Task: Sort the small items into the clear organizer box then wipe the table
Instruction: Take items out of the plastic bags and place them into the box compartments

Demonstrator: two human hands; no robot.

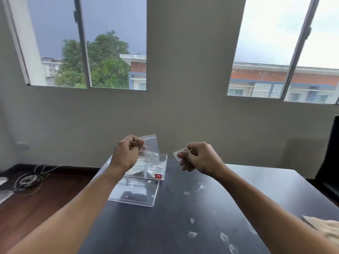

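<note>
1. Left hand [126, 154] pinches a clear bag [151, 143] above the open organizer box [143, 180] on the dark table [183, 226].
2. Right hand [200, 158], raised beside the box, pinches a small packet [177, 155].
3. More packets [192, 235] lie scattered on the table; a cloth [326, 226] sits at its right edge.

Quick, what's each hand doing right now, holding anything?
Left hand: closed, pinching a clear plastic bag above the organizer box.
Right hand: closed on a small clear packet.

Open dark table [183, 226] at right; clear organizer box [139, 184] blocks the left-centre.
</note>
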